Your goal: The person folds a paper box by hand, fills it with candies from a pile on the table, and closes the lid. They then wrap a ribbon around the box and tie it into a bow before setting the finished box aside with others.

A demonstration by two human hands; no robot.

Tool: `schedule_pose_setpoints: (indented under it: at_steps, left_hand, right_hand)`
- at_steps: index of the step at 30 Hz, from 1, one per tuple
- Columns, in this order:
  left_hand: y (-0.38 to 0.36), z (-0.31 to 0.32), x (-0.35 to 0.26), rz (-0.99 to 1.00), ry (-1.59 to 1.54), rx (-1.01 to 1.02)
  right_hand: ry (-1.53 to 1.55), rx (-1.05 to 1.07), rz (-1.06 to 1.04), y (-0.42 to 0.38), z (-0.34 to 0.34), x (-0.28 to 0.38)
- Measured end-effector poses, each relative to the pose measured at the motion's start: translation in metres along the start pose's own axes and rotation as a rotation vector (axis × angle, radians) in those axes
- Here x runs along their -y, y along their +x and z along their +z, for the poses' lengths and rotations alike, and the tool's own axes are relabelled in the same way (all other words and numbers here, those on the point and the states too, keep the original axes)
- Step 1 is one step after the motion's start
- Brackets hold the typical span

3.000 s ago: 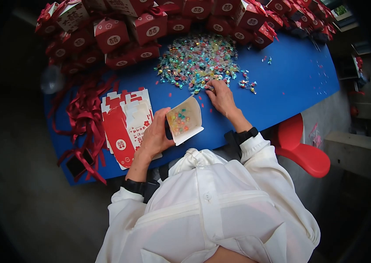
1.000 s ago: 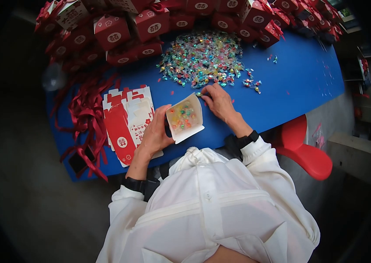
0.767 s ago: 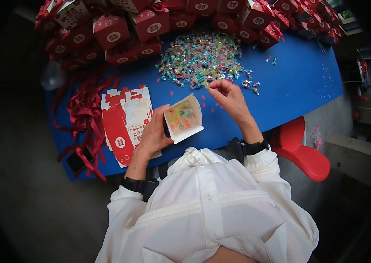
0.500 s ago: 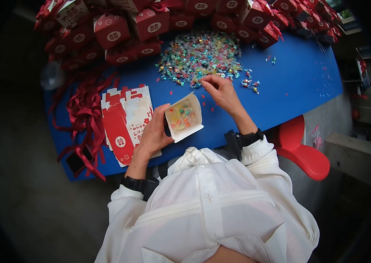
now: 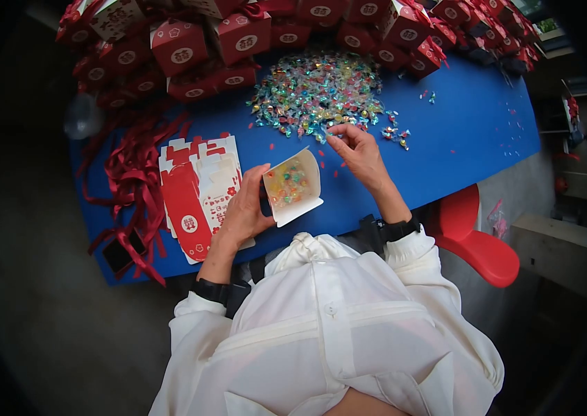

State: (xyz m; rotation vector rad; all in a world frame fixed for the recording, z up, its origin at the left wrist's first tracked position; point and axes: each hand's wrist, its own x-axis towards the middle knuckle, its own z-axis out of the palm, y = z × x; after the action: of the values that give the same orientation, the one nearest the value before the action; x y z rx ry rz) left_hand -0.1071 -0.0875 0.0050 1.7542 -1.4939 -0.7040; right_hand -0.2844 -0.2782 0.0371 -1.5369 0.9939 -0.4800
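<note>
My left hand (image 5: 243, 210) is wrapped round the side of an open box (image 5: 293, 187), white inside, tilted so that its inside faces up. Wrapped candies in yellow, red and green lie in it. My right hand (image 5: 357, 149) is near the front edge of a heap of shiny wrapped candies (image 5: 318, 90). Thumb and index finger are pinched together, with a small shiny wrapped candy (image 5: 324, 132) at their tips.
Red gift boxes (image 5: 179, 48) are stacked along the back of the blue table (image 5: 474, 118). Flat red and white cartons (image 5: 189, 201) and dark red ribbons (image 5: 130, 173) lie on the left. A red chair (image 5: 477, 243) stands at the right.
My right hand has shifted slightly to the right and towards me, and a candy now shows at its fingertips. My left hand and the box have hardly moved.
</note>
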Motion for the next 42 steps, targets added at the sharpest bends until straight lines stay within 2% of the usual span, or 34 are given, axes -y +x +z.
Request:
schedule_pose_setpoints:
  at_steps: [2,4,5,9,11,12,14,18,20,21,23,24,26,27,31,33,34,36,37,38,40,41,42]
  left_hand:
    - [0.001,0.0,0.0,-0.006,-0.023,0.018]
    - [0.001,0.0,0.003,0.019,0.033,0.012]
    - [0.002,0.0,0.003,0.022,0.035,0.013]
    - [0.0,-0.002,0.001,0.006,-0.002,0.02]
    - [0.0,-0.001,0.0,-0.006,-0.011,0.034]
    - [0.0,0.0,0.0,0.003,0.003,0.02]
    - [0.001,0.001,0.002,0.014,0.018,0.006]
    - [0.0,0.001,0.006,0.028,0.009,0.006]
    - [-0.001,0.001,0.007,0.037,0.006,0.005]
    - [-0.002,0.001,0.006,0.003,-0.022,0.009]
    - [-0.005,0.0,0.005,-0.029,-0.05,0.011]
    - [-0.006,-0.001,0.004,-0.037,-0.052,0.009]
    - [-0.006,-0.001,0.003,-0.041,-0.054,0.011]
    - [-0.007,-0.002,0.003,-0.04,-0.064,0.017]
    - [-0.007,-0.003,0.003,-0.034,-0.065,0.02]
    - [-0.007,-0.001,0.007,-0.033,-0.069,0.015]
    - [-0.007,0.0,0.007,-0.026,-0.077,0.014]
    - [-0.007,0.0,0.006,-0.024,-0.06,0.006]
    - [-0.007,0.0,0.005,-0.021,-0.041,-0.001]
    - [-0.006,0.0,0.005,-0.017,-0.041,0.003]
    - [-0.006,0.0,0.007,-0.008,-0.042,0.008]
    - [-0.006,0.0,0.007,-0.007,-0.041,0.008]
    - [-0.007,0.0,0.007,0.013,-0.029,-0.001]
  right_hand:
    - [0.078,0.04,-0.043,-0.013,0.006,0.023]
    - [0.037,0.241,-0.17,-0.019,0.011,0.03]
    - [0.011,0.279,-0.152,-0.023,0.012,0.04]
    - [-0.065,0.3,-0.183,-0.026,0.016,0.046]
    - [-0.31,0.302,-0.479,-0.03,0.019,0.049]
    - [-0.311,0.3,-0.479,-0.033,0.02,0.049]
    - [-0.531,0.246,-0.548,-0.039,0.023,0.046]
    - [-0.474,0.335,-0.482,-0.041,0.023,0.045]
    - [-0.014,0.153,-0.234,-0.027,0.023,0.027]
    - [-0.015,0.154,-0.235,-0.018,0.018,0.016]
    - [-0.16,-0.041,-0.037,-0.003,0.006,-0.006]
    - [-0.16,-0.043,-0.039,-0.003,0.007,-0.012]
    - [-0.468,0.125,-0.158,-0.002,0.007,-0.022]
    - [-0.588,0.112,-0.27,-0.007,0.011,-0.029]
    - [-0.739,-0.011,-0.327,-0.008,0.019,-0.043]
    - [-0.415,0.101,0.021,-0.009,0.014,-0.028]
    - [-0.415,0.103,0.022,-0.011,0.013,-0.019]
    - [0.092,0.189,-0.068,-0.016,0.011,0.004]
    - [0.158,0.293,-0.062,-0.021,0.009,0.02]
    - [0.159,0.287,-0.061,-0.022,0.007,0.029]
    - [0.193,0.405,-0.1,-0.022,0.008,0.039]
    - [0.179,0.293,-0.077,-0.015,0.008,0.038]
    - [0.178,0.294,-0.08,-0.009,0.008,0.032]
